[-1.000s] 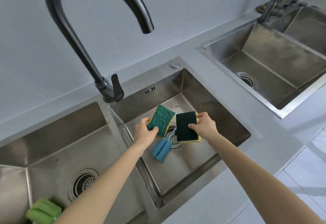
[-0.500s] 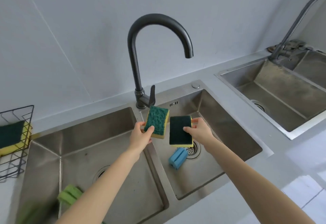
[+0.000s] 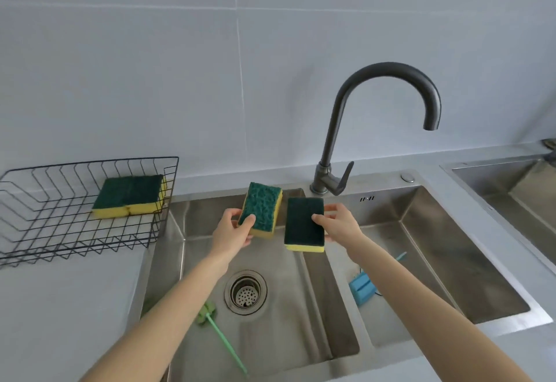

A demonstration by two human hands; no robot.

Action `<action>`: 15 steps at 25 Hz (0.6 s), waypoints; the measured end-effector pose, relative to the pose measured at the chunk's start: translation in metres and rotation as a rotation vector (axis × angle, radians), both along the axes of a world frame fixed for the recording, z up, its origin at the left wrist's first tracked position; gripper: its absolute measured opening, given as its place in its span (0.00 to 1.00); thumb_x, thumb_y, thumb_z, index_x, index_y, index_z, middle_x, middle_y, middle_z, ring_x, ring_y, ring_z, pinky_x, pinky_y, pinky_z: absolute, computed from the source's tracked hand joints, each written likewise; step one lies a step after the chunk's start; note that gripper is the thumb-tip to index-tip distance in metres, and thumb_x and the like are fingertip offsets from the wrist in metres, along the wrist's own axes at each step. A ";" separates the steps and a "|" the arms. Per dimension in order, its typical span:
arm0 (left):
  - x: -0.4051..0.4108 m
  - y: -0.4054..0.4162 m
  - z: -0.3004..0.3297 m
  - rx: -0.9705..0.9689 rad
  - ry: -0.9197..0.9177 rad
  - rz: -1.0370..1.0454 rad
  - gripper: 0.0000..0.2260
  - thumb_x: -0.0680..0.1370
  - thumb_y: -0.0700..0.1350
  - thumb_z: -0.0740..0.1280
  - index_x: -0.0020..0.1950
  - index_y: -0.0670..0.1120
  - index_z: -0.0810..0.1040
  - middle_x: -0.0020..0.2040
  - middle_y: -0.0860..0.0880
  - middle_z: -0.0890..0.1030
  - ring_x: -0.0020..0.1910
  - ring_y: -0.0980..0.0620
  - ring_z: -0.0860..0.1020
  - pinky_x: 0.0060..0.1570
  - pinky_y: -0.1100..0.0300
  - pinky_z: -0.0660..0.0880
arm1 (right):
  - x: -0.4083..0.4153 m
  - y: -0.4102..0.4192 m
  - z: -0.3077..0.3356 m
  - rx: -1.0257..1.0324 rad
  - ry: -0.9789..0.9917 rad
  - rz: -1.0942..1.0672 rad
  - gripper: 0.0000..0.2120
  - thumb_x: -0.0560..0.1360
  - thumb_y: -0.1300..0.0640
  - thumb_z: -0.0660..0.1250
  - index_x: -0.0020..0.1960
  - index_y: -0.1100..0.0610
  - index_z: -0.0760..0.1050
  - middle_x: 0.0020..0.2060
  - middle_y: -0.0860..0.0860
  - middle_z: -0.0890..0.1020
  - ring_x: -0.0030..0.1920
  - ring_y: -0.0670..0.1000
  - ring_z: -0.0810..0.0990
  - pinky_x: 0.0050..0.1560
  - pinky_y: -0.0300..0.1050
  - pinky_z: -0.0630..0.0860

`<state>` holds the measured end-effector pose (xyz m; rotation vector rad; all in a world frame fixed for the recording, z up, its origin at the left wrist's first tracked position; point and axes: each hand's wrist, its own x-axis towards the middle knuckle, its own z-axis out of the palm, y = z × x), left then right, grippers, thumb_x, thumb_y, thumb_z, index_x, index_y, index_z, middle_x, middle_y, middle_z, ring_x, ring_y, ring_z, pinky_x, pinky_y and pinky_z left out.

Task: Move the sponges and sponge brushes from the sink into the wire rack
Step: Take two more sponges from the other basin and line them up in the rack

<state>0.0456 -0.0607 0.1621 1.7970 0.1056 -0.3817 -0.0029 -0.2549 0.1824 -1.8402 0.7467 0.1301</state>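
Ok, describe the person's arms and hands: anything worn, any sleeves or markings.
Both forearms are bare up to the frame's bottom edge, with no sleeve showing. The left hand and right hand wear no gloves, and no ring, watch, bracelet or marking is visible on either hand or wrist. Fingernail detail is too small to tell.

Both bare forearms reach forward, nearly parallel. The left hand pinches, thumb on top, fingers beneath; the right hand pinches likewise, thumb forward.

Head view; looks forward and down, seemingly close above the sink.
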 end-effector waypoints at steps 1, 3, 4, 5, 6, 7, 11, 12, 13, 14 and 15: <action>0.001 0.015 0.002 -0.002 -0.007 0.021 0.16 0.77 0.45 0.63 0.63 0.43 0.67 0.53 0.44 0.75 0.47 0.45 0.79 0.52 0.54 0.77 | 0.005 0.013 0.003 0.000 -0.009 0.020 0.22 0.76 0.55 0.65 0.67 0.59 0.64 0.63 0.57 0.74 0.57 0.54 0.75 0.62 0.53 0.75; 0.005 0.045 0.008 -0.015 -0.015 0.064 0.16 0.77 0.44 0.63 0.63 0.43 0.67 0.54 0.43 0.76 0.47 0.45 0.79 0.53 0.53 0.77 | 0.015 0.041 0.010 -0.021 -0.025 0.071 0.22 0.77 0.55 0.65 0.67 0.60 0.64 0.63 0.57 0.74 0.60 0.57 0.76 0.63 0.55 0.74; 0.007 0.061 0.011 -0.030 -0.020 0.084 0.16 0.77 0.44 0.63 0.63 0.42 0.67 0.53 0.44 0.76 0.47 0.44 0.79 0.53 0.53 0.77 | 0.021 0.056 0.012 -0.030 -0.030 0.096 0.22 0.77 0.55 0.64 0.67 0.60 0.64 0.63 0.57 0.75 0.61 0.57 0.76 0.64 0.55 0.74; 0.009 0.075 0.015 -0.048 -0.024 0.099 0.16 0.77 0.44 0.63 0.63 0.42 0.66 0.52 0.44 0.75 0.47 0.44 0.79 0.53 0.52 0.77 | 0.026 0.070 0.013 -0.029 -0.036 0.109 0.22 0.77 0.55 0.65 0.67 0.60 0.64 0.63 0.57 0.75 0.61 0.58 0.76 0.63 0.56 0.75; 0.011 0.088 0.018 -0.067 -0.029 0.110 0.16 0.77 0.44 0.63 0.63 0.42 0.66 0.51 0.46 0.75 0.45 0.44 0.79 0.53 0.52 0.77 | 0.031 0.083 0.015 -0.018 -0.045 0.116 0.22 0.77 0.55 0.65 0.67 0.60 0.64 0.63 0.58 0.75 0.61 0.58 0.76 0.63 0.56 0.75; 0.013 0.101 0.022 -0.083 -0.034 0.118 0.15 0.78 0.44 0.63 0.63 0.42 0.66 0.50 0.46 0.74 0.43 0.45 0.79 0.52 0.53 0.77 | 0.036 0.096 0.016 -0.008 -0.052 0.122 0.21 0.77 0.55 0.65 0.67 0.60 0.65 0.63 0.57 0.75 0.61 0.57 0.76 0.63 0.55 0.75; 0.022 0.153 0.031 -0.099 -0.059 0.175 0.11 0.77 0.46 0.63 0.57 0.45 0.66 0.48 0.47 0.75 0.40 0.47 0.79 0.48 0.54 0.78 | 0.054 0.142 0.025 -0.016 -0.067 0.160 0.20 0.78 0.55 0.63 0.67 0.60 0.65 0.63 0.57 0.74 0.62 0.57 0.75 0.60 0.48 0.73; 0.026 0.166 0.032 -0.097 -0.063 0.191 0.10 0.77 0.46 0.63 0.56 0.46 0.66 0.48 0.46 0.75 0.40 0.47 0.79 0.49 0.53 0.78 | 0.060 0.153 0.029 -0.020 -0.071 0.170 0.20 0.78 0.55 0.63 0.67 0.60 0.65 0.63 0.57 0.74 0.62 0.57 0.75 0.58 0.47 0.73; 0.029 0.178 0.033 -0.097 -0.067 0.203 0.10 0.77 0.47 0.63 0.55 0.46 0.67 0.47 0.46 0.76 0.40 0.46 0.79 0.48 0.54 0.79 | 0.065 0.162 0.032 -0.014 -0.074 0.173 0.20 0.78 0.55 0.63 0.67 0.60 0.64 0.63 0.57 0.74 0.61 0.57 0.75 0.58 0.47 0.74; 0.032 0.190 0.034 -0.099 -0.073 0.213 0.09 0.77 0.47 0.63 0.55 0.46 0.67 0.47 0.47 0.76 0.40 0.47 0.79 0.46 0.55 0.78 | 0.071 0.171 0.035 0.002 -0.079 0.173 0.19 0.78 0.56 0.63 0.67 0.60 0.65 0.63 0.58 0.74 0.60 0.57 0.76 0.58 0.48 0.74; 0.036 0.202 0.036 -0.098 -0.081 0.222 0.09 0.78 0.47 0.63 0.55 0.46 0.67 0.46 0.47 0.76 0.41 0.46 0.79 0.45 0.57 0.78 | 0.077 0.181 0.038 0.024 -0.085 0.170 0.19 0.78 0.57 0.63 0.66 0.60 0.65 0.63 0.58 0.75 0.57 0.56 0.76 0.56 0.49 0.75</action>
